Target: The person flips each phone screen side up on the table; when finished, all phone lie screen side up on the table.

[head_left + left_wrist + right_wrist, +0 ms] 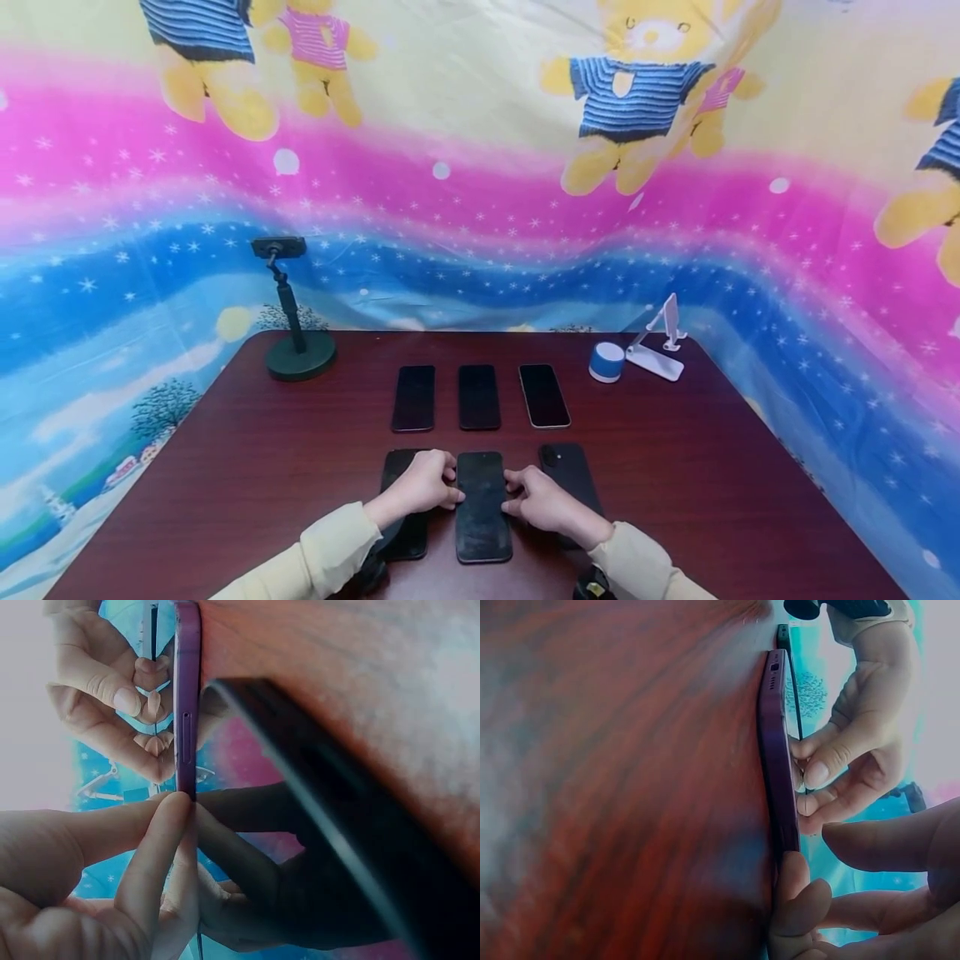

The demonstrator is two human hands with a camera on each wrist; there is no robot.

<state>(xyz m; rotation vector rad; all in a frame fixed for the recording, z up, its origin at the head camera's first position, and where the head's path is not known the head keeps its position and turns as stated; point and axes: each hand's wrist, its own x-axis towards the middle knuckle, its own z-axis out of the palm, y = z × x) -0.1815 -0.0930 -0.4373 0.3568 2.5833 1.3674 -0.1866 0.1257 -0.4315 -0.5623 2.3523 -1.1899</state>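
Note:
A dark phone (483,510) with a purple side frame (187,712) lies screen up at the front middle of the table, between both hands. My left hand (426,482) holds its left long edge with thumb and fingertips. From the opposite side my right hand (546,502) grips the right long edge, fingers curled. Partly under the left hand and sleeve is another black phone (411,533). Beside the right hand a black phone (572,475) lies back up, its camera showing; the right forearm hides its lower part.
Farther back, three phones form a row: left (414,398), middle (478,397) and right (544,396). A dark green phone stand (300,354) rises at the back left. At the back right are a blue-and-white cylinder (606,362) and a white folding stand (656,362). Printed cloth (450,208) surrounds the table.

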